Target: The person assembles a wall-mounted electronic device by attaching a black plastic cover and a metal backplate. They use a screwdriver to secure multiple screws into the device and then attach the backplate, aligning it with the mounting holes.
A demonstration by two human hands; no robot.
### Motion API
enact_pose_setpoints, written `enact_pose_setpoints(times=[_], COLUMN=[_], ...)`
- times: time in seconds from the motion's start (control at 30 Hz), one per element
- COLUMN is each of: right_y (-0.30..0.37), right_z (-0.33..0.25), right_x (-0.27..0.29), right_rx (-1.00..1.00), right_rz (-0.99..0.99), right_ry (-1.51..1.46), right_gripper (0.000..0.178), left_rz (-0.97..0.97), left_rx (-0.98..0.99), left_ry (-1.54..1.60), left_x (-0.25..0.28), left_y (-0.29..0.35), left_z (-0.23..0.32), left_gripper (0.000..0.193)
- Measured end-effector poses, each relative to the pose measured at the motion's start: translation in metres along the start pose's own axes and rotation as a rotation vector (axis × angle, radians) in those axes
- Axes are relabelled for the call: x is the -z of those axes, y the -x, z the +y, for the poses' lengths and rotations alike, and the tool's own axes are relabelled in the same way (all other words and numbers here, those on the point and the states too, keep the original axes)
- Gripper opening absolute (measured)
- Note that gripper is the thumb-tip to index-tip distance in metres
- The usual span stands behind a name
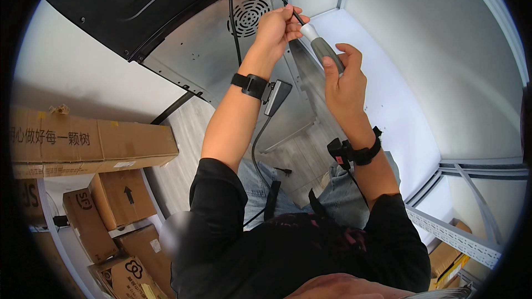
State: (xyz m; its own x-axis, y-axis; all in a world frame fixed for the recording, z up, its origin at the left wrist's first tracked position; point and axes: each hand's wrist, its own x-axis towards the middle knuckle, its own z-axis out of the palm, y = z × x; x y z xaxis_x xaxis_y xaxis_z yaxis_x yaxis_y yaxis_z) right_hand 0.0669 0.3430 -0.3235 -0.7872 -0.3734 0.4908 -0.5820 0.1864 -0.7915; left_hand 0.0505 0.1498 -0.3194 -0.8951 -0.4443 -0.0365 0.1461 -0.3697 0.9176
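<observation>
A screwdriver with a grey-green handle, a pale collar and a dark shaft slants up and left. My right hand grips the end of its handle between thumb and fingers. Higher up, my left hand has its fingers closed around the shaft. The tip comes close to the upper right edge of a grey metal panel; whether it touches a screw is too small to tell. Round vent slots in that panel lie just left of my left hand.
A black cable hangs down the panel below a black cover. A plug lies near my legs. Cardboard boxes fill the left side and shelf. A white shelf with metal framing stands on the right.
</observation>
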Motion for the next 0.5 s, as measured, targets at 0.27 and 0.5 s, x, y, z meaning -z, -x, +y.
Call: enact_pose_setpoints(times=[0.27, 0.5], right_y=[-0.002, -0.006], right_z=[0.013, 0.000], right_x=[0.000, 0.009], right_rx=[0.115, -0.137], right_rz=[0.060, -0.045], right_ry=[0.060, 0.039], right_gripper=[0.038, 0.035], left_rz=[0.042, -0.116], left_rx=[0.025, 0.072], left_ry=[-0.037, 0.019], left_x=[-0.010, -0.012], left_y=[0.006, 0.018], left_z=[0.005, 0.008], left_gripper=[0.028, 0.029])
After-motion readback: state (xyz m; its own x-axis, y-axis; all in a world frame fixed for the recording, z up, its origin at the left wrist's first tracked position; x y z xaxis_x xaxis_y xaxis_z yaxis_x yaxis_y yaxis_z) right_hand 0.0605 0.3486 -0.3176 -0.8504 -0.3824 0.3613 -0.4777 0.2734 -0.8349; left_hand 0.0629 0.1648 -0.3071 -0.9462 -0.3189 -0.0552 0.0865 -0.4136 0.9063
